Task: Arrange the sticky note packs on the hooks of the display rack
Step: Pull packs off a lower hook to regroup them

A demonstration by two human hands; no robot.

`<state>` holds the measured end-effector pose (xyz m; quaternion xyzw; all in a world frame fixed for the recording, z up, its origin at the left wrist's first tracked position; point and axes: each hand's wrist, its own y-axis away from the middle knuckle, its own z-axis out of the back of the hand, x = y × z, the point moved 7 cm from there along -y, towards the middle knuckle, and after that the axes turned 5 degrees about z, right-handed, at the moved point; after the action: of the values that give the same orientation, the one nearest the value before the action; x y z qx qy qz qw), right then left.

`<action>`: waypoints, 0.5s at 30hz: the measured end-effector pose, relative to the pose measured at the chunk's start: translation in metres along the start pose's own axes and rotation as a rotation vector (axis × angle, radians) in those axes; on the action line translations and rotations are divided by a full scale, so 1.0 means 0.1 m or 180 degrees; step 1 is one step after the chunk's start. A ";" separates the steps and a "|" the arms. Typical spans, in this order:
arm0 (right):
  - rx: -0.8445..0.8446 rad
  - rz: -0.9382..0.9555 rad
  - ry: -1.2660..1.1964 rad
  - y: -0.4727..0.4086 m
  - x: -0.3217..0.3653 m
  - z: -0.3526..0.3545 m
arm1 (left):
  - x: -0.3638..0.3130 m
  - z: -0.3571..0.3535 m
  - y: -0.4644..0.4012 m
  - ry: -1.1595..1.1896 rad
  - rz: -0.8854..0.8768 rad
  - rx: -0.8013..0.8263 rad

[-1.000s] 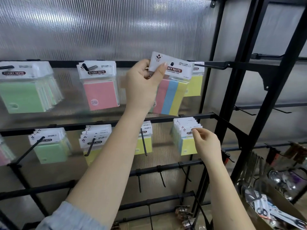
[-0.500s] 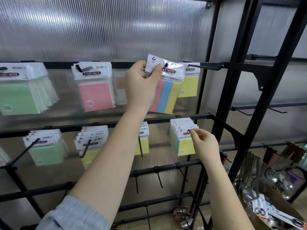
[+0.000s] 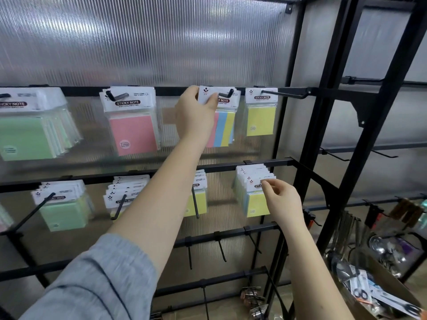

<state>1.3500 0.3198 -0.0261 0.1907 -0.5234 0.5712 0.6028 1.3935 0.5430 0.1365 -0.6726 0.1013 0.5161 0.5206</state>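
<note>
1. The left hand (image 3: 196,112) pinches the white header card of the striped pack (image 3: 223,129), thumb in front and fingers curled behind; the pack hangs on the top-row hook (image 3: 227,93), whose black tip pokes out through the card's hole.
2. To finish this step well, I would slide the card back along the hook until it sits against the rail, keep it square so the hole does not tear, and only then loosen the pinch.
3. The right hand (image 3: 280,200) reaches the front of the lower stack (image 3: 255,192) on the middle rail, thumb and forefinger pinching at the top card; whether they truly grip it or merely touch is hard to tell.
4. Just beside the striped pack hangs a yellow pack (image 3: 261,112) on its own long hook; a pink pack (image 3: 131,122) and green packs (image 3: 30,130) hang farther left.
5. The left forearm crosses in front of the middle row, hiding part of a yellow-green pack (image 3: 199,197).
6. Bare hooks jut from the lower rails, and a box of kitchen tools (image 3: 379,285) sits low on the right, well apart.
</note>
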 end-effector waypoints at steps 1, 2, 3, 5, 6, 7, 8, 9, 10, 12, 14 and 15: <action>0.0004 0.0008 0.0004 0.00 0.01 0.00 | 0.01 0.00 -0.03 -0.0109 0.0001 -0.0061; 0.0004 0.0014 0.0006 0.00 0.01 0.00 | 0.02 0.00 -0.05 -0.0191 0.0021 -0.0079; 0.0005 0.0020 0.0007 0.00 0.02 0.00 | 0.04 -0.01 -0.08 -0.0278 0.0057 -0.0071; 0.0014 0.0026 0.0016 0.00 0.02 0.00 | 0.06 -0.03 -0.13 -0.0475 0.0143 -0.0023; 0.0020 0.0027 0.0017 0.00 0.02 -0.01 | 0.07 -0.03 -0.14 -0.0519 0.0175 -0.0006; 0.0027 0.0028 0.0015 0.00 0.02 -0.01 | 0.08 -0.04 -0.15 -0.0506 0.0193 0.0014; 0.0031 0.0027 0.0011 0.00 0.02 -0.02 | 0.08 -0.04 -0.15 -0.0460 0.0188 0.0031; 0.0035 0.0022 0.0009 0.00 0.02 -0.02 | 0.08 -0.04 -0.14 -0.0410 0.0174 0.0044; 0.0041 0.0013 0.0008 0.00 0.01 -0.03 | 0.08 -0.02 -0.12 -0.0363 0.0160 0.0056; 0.0063 0.0009 0.0011 0.00 0.01 -0.05 | 0.10 0.02 -0.07 -0.0223 0.0186 0.0080; 0.0086 0.0001 0.0017 0.00 -0.01 -0.07 | 0.15 0.09 -0.01 -0.0055 0.0342 0.0098; 0.0100 -0.0005 0.0025 0.01 -0.01 -0.09 | 0.17 0.12 0.01 0.0015 0.0440 0.0129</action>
<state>1.3534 0.3266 -0.0306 0.1983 -0.5119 0.5796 0.6022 1.3933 0.5593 0.1230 -0.6544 0.1592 0.5471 0.4970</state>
